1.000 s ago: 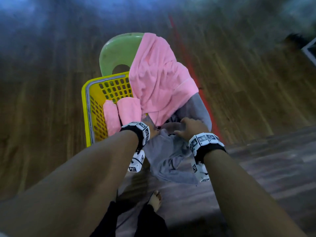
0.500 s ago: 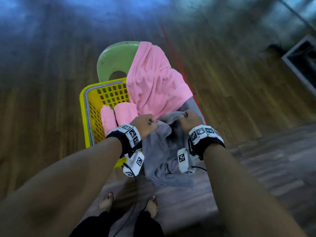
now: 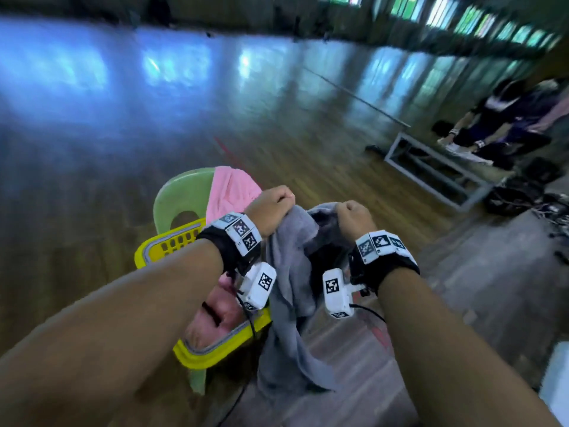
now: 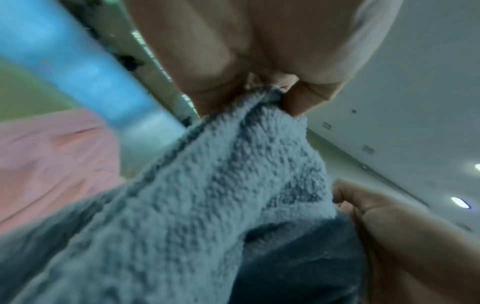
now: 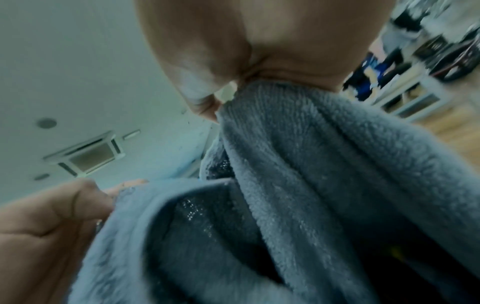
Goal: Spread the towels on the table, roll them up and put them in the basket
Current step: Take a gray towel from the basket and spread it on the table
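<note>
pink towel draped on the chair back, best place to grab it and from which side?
Probably the top fold of the pink towel where it lies over the backrest of the green chair, coming from above. It hangs loose there and sits clear above the yellow basket. Both the left hand and right hand currently grip the grey towel, so neither is free.

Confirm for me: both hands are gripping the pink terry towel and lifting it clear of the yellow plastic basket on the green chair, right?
Not quite: the towel is wrong. The left hand and right hand grip the grey terry towel; the head view shows it. The pink terry towel lies draped over the green plastic chair behind the yellow plastic basket.
</note>
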